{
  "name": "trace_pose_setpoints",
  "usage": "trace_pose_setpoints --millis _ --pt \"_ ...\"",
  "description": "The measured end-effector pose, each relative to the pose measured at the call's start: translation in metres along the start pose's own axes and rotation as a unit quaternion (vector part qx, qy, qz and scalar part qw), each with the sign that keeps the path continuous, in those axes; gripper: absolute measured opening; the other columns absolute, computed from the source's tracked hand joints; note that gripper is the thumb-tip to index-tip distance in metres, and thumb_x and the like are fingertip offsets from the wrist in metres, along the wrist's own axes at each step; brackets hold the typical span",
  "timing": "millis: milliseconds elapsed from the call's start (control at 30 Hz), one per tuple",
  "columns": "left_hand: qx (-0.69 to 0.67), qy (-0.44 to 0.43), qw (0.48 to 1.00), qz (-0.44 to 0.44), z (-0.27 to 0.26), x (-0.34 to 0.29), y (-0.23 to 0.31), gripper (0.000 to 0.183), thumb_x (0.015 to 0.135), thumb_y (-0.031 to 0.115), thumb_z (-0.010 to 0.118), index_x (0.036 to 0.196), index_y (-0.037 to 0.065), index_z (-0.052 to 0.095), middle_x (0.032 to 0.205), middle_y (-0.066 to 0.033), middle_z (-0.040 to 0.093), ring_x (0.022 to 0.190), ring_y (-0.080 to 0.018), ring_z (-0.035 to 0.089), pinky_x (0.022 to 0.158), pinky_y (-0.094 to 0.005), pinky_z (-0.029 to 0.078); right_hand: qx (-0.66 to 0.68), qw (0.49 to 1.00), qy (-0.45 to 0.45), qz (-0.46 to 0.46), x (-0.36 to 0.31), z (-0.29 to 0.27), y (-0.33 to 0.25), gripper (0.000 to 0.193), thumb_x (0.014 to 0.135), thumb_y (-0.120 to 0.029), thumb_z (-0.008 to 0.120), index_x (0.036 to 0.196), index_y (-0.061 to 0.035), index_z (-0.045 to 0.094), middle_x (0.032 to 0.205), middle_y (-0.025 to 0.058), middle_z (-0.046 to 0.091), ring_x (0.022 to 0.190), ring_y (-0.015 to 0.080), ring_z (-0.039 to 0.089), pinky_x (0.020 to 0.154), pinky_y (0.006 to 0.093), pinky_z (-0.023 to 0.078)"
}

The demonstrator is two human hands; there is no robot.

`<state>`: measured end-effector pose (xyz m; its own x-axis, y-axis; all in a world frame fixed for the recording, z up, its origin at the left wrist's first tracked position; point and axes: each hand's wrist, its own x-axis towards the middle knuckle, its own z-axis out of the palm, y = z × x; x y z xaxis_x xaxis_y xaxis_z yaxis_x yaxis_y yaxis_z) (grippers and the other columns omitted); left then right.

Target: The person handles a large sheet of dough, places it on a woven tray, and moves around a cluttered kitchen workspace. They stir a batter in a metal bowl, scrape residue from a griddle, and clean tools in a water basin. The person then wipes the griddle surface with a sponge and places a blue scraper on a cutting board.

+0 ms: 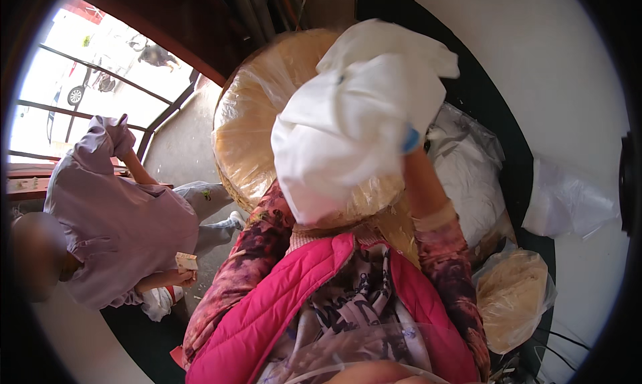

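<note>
A large white cloth [354,110], bunched and blurred by motion, is spread in the air in front of me. At its right edge is my right hand [414,158], mostly covered by the cloth, which it grips; a small blue patch shows there, too smeared to name. My left hand is hidden under the cloth's lower left part, where the patterned sleeve [271,213] ends, so its fingers do not show. Beneath the cloth stands a wide round basket [224,176] lined with clear plastic [251,126] over something pale yellow.
To the left, a person in a greyish-purple top [127,210] holds a banknote [186,261]. Clear bags with white [468,183] and pale yellow contents [511,300] lie at right. A plastic bag [568,200] rests on a white surface. Cables [562,344] run at lower right.
</note>
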<state>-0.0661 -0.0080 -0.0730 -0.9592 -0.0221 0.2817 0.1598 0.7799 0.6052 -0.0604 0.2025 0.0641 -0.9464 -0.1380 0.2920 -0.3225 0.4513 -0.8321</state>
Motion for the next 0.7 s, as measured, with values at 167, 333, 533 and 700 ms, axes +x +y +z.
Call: trace_pose_setpoints --millis 167,333,533,700 --pt "0.0 -0.005 0.997 0.077 -0.005 -0.006 0.002 0.048 0.067 0.02 0.07 0.111 0.009 0.055 0.088 -0.0116 0.065 0.081 -0.0304 0.061 0.072 -0.0392 0.049 -0.232 0.97 -0.055 -0.04 0.019 0.107 0.05 0.033 0.075 -0.017 0.057 0.107 -0.0159 0.06 0.106 0.0094 0.058 0.107 0.0288 0.049 0.093 0.0381 0.037" --pt "-0.01 -0.121 0.93 0.347 -0.092 -0.013 0.041 0.045 0.071 0.019 0.068 0.112 0.009 0.055 0.089 -0.0122 0.065 0.081 -0.0311 0.061 0.072 -0.0394 0.048 -0.338 0.934 -0.11 -0.041 0.019 0.125 0.073 0.031 0.082 -0.023 0.047 0.111 -0.0211 0.057 0.111 0.0064 0.056 0.108 0.0248 0.049 0.096 0.038 0.031" --pt "-0.194 -0.056 0.973 0.109 -0.115 0.01 0.08 0.025 0.08 0.012 0.063 0.103 0.002 0.061 0.104 -0.017 0.061 0.098 -0.0301 0.058 0.082 -0.0343 0.045 -0.27 0.955 -0.115 -0.05 0.02 0.132 0.073 0.029 0.086 -0.017 0.042 0.11 -0.0182 0.057 0.116 0.0093 0.054 0.11 0.023 0.049 0.1 0.0363 0.029" --pt "-0.154 -0.226 0.962 0.014 -0.019 0.014 0.004 0.063 0.085 0.029 0.06 0.135 0.005 0.03 0.138 -0.0191 0.032 0.128 -0.0319 0.03 0.106 -0.0389 0.024 0.004 0.977 -0.21 0.043 -0.003 0.071 0.053 0.052 0.074 -0.014 0.065 0.122 -0.002 0.049 0.126 0.0166 0.049 0.118 0.0297 0.046 0.1 0.0343 0.035"
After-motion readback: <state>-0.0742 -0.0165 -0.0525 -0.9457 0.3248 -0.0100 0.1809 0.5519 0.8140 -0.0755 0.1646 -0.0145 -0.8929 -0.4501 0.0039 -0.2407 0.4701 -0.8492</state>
